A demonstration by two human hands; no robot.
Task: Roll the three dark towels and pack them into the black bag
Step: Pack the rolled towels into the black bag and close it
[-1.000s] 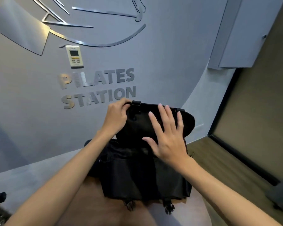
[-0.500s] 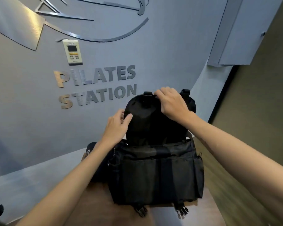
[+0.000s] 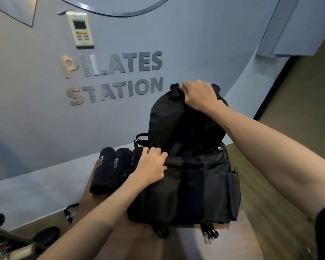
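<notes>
The black bag stands on a brown table top, its flap lifted upright. My right hand grips the flap's top edge beside a black buckle. My left hand rests on the front rim of the bag's mouth, fingers curled over it. Left of the bag lie two rolled dark towels side by side with pale logos. A third roll is partly hidden behind my left hand and the bag.
A grey curved wall with metal letters and a wall controller rises close behind the table. A loose black strap hangs at the table's left edge. Dark equipment sits at bottom left. Wooden floor lies to the right.
My right hand went from lying flat on the flap to gripping its top edge and raising it. My left hand dropped from the flap to the bag's front rim. The rolled towels came into view.
</notes>
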